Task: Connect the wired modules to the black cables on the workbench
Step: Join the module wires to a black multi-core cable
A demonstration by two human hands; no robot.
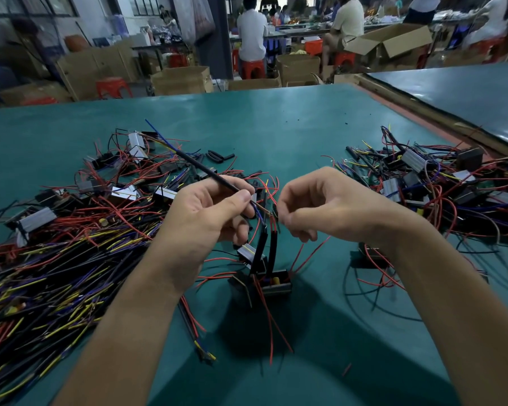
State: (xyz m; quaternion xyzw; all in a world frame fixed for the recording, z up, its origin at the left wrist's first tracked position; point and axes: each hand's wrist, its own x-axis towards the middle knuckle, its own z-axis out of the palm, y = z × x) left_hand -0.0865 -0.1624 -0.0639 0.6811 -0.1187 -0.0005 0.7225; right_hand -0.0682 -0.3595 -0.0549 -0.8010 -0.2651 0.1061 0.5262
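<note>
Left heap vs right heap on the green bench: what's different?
The left heap of black cables is bigger and runs to the near edge; the right heap of wired modules is smaller and lies farther back. The left heap is mostly black cables with yellow tips; the right heap is mostly boxy modules on red wires. Both hold silver-cased modules.

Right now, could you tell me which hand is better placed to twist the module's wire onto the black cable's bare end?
Probably the right hand: its fingertips pinch the module's red wire beside the bare end of the black cable, which the left hand grips steady.
</note>
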